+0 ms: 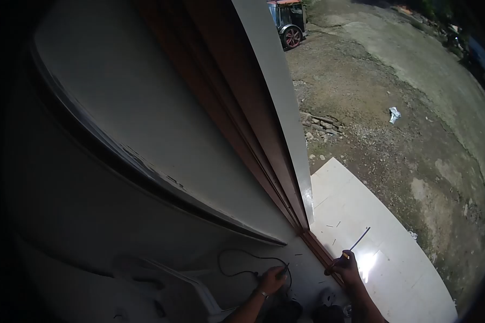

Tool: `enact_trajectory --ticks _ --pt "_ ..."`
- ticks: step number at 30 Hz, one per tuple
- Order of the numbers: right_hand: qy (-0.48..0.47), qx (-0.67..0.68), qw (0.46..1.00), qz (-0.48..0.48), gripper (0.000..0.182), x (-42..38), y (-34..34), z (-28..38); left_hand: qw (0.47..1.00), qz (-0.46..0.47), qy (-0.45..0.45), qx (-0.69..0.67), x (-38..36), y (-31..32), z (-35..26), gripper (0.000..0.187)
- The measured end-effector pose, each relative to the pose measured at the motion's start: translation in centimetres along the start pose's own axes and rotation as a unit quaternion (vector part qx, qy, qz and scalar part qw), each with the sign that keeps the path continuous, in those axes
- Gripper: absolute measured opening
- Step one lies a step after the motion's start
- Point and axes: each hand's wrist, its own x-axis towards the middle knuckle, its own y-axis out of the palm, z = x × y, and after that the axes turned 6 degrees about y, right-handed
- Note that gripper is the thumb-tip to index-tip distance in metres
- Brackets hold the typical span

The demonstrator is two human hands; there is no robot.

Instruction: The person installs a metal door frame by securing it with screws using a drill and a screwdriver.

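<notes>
My right hand (346, 266) is closed around the handle of a long thin screwdriver (360, 239), its shaft pointing up and to the right over the white tiles. That hand is just above the brown frame sill (319, 252) on the floor. My left hand (273, 280) sits lower and to the left, fingers closed around a small dark thing whose kind I cannot make out. A black cord (219, 260) loops on the floor beside it. Several thin slivers, perhaps screws or nails (338, 224), lie scattered on the tiles near the sill.
A tall brown frame (237, 124) rises beside a grey wall (145, 107). At the lower left is a pale plastic chair (199, 293). The tiled porch (393, 258) borders gravel ground (355, 97). A vehicle with a red-spoked wheel (292, 36) stands farther off.
</notes>
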Motion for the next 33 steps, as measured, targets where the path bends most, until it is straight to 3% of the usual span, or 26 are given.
enact_trajectory --ticks 1,2,4,5,6,7,8,10,12,13,14,15,18,20,23,24,27,29,33 --pt "-0.082 -0.067 0.994 -0.03 0.06 0.8 1.1 4.6 0.991 -0.134 -0.002 -0.014 0.5 -4.4 -5.9 0.037" --pt "-0.133 -0.037 0.99 -0.034 0.054 1.4 3.0 10.8 0.97 -0.243 0.01 -0.018 0.9 -8.7 -9.9 0.033" --pt "-0.263 -0.014 0.965 -0.021 0.038 1.0 8.2 24.2 0.865 -0.471 0.164 0.052 1.3 -17.7 -18.9 0.026" --pt "-0.344 -0.048 0.938 -0.001 0.035 -0.4 11.8 31.7 0.81 -0.54 0.21 0.085 1.7 -21.7 -21.8 0.026" --pt "-0.423 -0.061 0.904 -0.002 0.032 -1.7 15.1 38.0 0.778 -0.566 0.257 0.09 1.9 -25.6 -24.8 0.034" --pt "-0.498 -0.074 0.859 0.095 0.034 -3.5 18.3 44.2 0.741 -0.595 0.285 0.123 2.4 -29.1 -27.7 0.038" --pt "-0.625 -0.081 0.774 0.066 0.033 -5.8 21.9 49.9 0.704 -0.619 0.308 0.158 2.7 -32.2 -30.6 0.043" --pt "-0.761 -0.029 0.639 0.11 0.034 -11.1 29.5 59.6 0.66 -0.641 0.33 0.21 3.8 -37.5 -34.9 0.052" --pt "-0.839 -0.018 0.541 0.059 0.037 -16.5 36.2 67.8 0.613 -0.65 0.343 0.29 4.1 -41.6 -40.0 0.059" --pt "-0.829 0.0 0.559 0.002 0.032 -18.9 39.3 71.2 0.599 -0.646 0.363 0.303 4.2 -43.5 -42.0 0.062" --pt "-0.837 0.062 0.54 0.067 0.028 -19.7 42.4 75.0 0.587 -0.641 0.381 0.316 4.4 -45.3 -43.9 0.065" --pt "-0.868 0.045 0.494 0.029 0.025 -20.1 44.4 78.1 0.585 -0.642 0.384 0.313 5.0 -46.6 -45.2 0.065" --pt "-0.875 0.018 0.47 -0.11 0.03 -22.5 49.6 83.5 0.579 -0.618 0.412 0.337 5.5 -51.3 -50.1 0.076" --pt "-0.871 0.023 0.479 -0.102 0.03 -23.1 52.2 85.7 0.636 -0.588 0.402 0.298 5.8 -52.7 -52.8 0.083" --pt "-0.857 0.023 0.505 -0.098 0.032 -23.8 55.6 88.9 0.649 -0.593 0.362 0.309 7.1 -53.1 -54.2 0.084" --pt "-0.844 0.022 0.524 -0.109 0.033 -23.7 56.7 90.0 0.642 -0.593 0.358 0.329 7.1 -53.1 -54.3 0.076" --pt "-0.849 0.032 0.508 -0.142 0.031 -22.9 59.2 93.0 0.617 -0.596 0.404 0.317 7.8 -53.7 -53.7 0.073" --pt "-0.844 0.046 0.522 -0.115 0.034 -22.3 60.3 94.5 0.619 -0.597 0.402 0.315 7.7 -53.5 -53.9 0.072" --pt "-0.852 -0.016 0.503 -0.142 0.034 -20.0 62.0 96.5 0.607 -0.593 0.418 0.324 7.9 -53.9 -53.6 0.071"
